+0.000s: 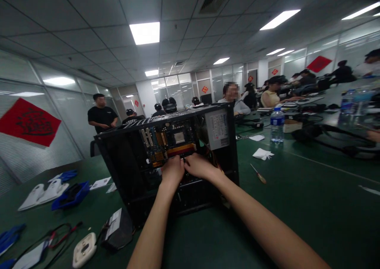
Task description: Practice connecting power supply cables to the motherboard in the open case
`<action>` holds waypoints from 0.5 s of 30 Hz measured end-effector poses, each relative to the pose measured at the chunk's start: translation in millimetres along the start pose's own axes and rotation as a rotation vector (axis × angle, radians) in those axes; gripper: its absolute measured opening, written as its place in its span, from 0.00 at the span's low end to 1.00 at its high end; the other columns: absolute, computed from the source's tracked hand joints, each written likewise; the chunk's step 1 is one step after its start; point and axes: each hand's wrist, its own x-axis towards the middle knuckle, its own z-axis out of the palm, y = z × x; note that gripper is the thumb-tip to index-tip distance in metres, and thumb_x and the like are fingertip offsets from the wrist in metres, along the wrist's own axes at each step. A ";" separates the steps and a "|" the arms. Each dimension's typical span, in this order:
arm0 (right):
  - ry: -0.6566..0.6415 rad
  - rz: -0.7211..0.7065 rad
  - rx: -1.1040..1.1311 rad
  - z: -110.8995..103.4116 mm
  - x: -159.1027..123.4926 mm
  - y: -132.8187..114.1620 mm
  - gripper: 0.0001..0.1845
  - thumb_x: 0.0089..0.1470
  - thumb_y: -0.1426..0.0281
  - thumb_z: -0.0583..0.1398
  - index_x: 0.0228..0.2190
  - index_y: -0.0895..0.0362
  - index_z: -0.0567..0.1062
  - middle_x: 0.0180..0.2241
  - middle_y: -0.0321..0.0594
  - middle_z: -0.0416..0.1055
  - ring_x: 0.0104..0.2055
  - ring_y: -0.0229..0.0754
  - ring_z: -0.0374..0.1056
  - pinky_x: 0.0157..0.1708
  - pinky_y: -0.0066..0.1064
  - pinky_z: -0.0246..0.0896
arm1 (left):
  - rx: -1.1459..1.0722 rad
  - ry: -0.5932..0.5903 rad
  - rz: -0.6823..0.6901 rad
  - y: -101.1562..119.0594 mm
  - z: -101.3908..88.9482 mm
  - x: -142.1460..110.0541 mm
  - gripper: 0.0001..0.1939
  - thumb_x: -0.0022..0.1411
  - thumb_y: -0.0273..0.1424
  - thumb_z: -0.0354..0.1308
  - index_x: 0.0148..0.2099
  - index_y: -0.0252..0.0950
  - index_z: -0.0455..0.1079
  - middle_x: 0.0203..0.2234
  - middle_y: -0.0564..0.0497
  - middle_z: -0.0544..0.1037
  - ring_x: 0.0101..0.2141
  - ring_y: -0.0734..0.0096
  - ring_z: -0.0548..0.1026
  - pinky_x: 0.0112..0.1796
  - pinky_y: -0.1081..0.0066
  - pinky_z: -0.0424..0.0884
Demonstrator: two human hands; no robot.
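An open black computer case [109, 150] stands before me on the green table. Inside it, a motherboard [169, 128] with a silver processor socket faces me, and a power supply [218, 130] with a white label sits at upper right. My left hand [173, 169] and my right hand [198, 164] reach in side by side at the board's lower edge, just below the yellow and red slots [187, 148]. Both hands have their fingers curled closed. Whatever lies between the fingertips is hidden or too small to name. Several cables [218, 162] hang beside my right hand.
Right of the case lie a screwdriver [259, 174], crumpled tissue [263, 154] and a water bottle [277, 124]. On the left are a blue tray [71, 197], a dark boxy part [117, 229], a beige ring-shaped object [84, 250] and cables. Several people sit or stand beyond.
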 end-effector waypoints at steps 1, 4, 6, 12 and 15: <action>-0.003 -0.043 0.011 -0.1 -1.3 0.4 0.20 0.63 0.68 0.51 0.37 0.62 0.82 0.38 0.55 0.79 0.39 0.50 0.77 0.34 0.30 0.61 | -0.019 -0.004 0.028 -1.8 1.1 1.1 0.16 0.71 0.34 0.45 0.42 0.34 0.73 0.37 0.39 0.81 0.39 0.54 0.80 0.36 0.66 0.69; -0.013 -0.138 0.055 -0.4 -3.5 2.6 0.18 0.62 0.69 0.52 0.35 0.60 0.81 0.37 0.52 0.80 0.38 0.48 0.77 0.32 0.29 0.58 | -0.091 -0.025 0.109 -6.9 3.5 3.6 0.14 0.71 0.33 0.46 0.41 0.35 0.73 0.37 0.40 0.81 0.40 0.57 0.80 0.38 0.68 0.68; -0.011 -0.161 0.075 0.5 -3.4 4.2 0.17 0.61 0.70 0.52 0.35 0.60 0.81 0.37 0.51 0.80 0.38 0.47 0.77 0.32 0.29 0.58 | -0.110 -0.031 0.125 -8.6 3.5 3.9 0.13 0.71 0.32 0.46 0.42 0.35 0.72 0.37 0.41 0.81 0.41 0.59 0.79 0.39 0.68 0.68; -0.086 -0.125 0.083 11.4 1.3 10.9 0.16 0.60 0.71 0.53 0.38 0.62 0.81 0.40 0.55 0.79 0.43 0.51 0.77 0.35 0.29 0.61 | -0.088 -0.091 0.104 -3.5 -0.8 0.4 0.13 0.69 0.32 0.49 0.41 0.35 0.74 0.38 0.40 0.81 0.41 0.58 0.79 0.38 0.68 0.68; -0.245 -0.036 0.035 14.6 3.8 12.5 0.18 0.60 0.72 0.54 0.47 0.63 0.79 0.46 0.56 0.77 0.48 0.51 0.76 0.41 0.30 0.65 | -0.141 -0.106 0.156 -0.4 -1.3 -1.6 0.13 0.68 0.32 0.50 0.40 0.36 0.76 0.37 0.41 0.82 0.40 0.59 0.79 0.37 0.69 0.67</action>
